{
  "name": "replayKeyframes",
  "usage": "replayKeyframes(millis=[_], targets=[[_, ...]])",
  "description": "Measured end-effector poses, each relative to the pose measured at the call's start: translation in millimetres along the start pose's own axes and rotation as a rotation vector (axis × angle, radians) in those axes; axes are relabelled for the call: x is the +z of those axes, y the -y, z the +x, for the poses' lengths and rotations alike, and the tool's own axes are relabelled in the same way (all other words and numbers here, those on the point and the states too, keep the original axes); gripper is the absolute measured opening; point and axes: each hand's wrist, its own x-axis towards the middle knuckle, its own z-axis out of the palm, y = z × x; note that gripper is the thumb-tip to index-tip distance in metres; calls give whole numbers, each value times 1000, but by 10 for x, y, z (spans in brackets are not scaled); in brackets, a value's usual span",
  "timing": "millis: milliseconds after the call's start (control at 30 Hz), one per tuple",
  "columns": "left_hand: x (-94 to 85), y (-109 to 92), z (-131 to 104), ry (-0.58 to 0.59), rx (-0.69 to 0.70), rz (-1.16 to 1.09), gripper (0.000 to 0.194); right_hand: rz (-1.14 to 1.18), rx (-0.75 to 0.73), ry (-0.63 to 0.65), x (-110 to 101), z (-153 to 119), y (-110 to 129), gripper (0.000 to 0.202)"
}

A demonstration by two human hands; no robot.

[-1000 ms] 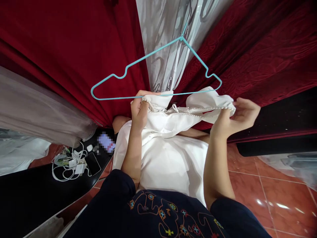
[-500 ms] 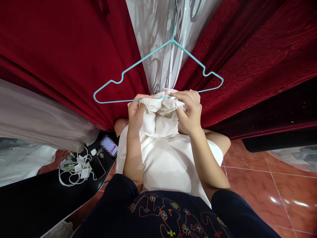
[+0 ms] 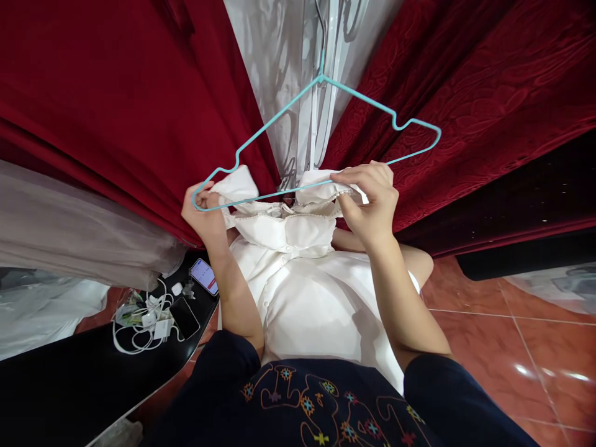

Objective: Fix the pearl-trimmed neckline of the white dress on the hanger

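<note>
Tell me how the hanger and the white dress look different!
The hanger is light blue; the dress is white. The hanger is a thin, open frame; the dress is broad, draping cloth. The hanger is plain; the dress has bead-like trim. Both are at the right hand.

the light is moderate and fairly even, its source out of view. the white dress (image 3: 307,304) is the brightest area, with a soft grey shadow down the right of its skirt. small hard glare spots shine on the red floor tiles (image 3: 484,335). at the far right end of the black table (image 3: 69,385), a phone screen (image 3: 205,277) glows beside a blocky, pixelated patch. wide-angle stretching shows toward the outer edges.
</note>
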Motion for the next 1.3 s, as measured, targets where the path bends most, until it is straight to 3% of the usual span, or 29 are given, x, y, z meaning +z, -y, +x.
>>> replayKeyframes(millis=[67,200,400,633,833,1067,1133,1300], targets=[[-15,-72,136,-84,-11,-21,34,-25,-1,15,-20,11,-10,20],[-27,-259,336,-136,2,-47,37,-42,-9,25,-33,13,5,20],[-90,-517,386,-228,61,2,36,-43,3,24,-39,15,-6,24],[170,-835,404,-92,124,116,34,-44,-16,35,-9,-35,50,29],[284,-934,443,-25,207,183,31,-67,-57,45,0,-85,104,33],[538,-912,185,410,105,151,21,-168,12,95,53,-94,69,34],[552,-853,56,408,75,98,27,-167,22,85,58,-87,59,33],[463,-688,-330,252,-14,-122,22,-148,23,71,77,-74,61,32]])
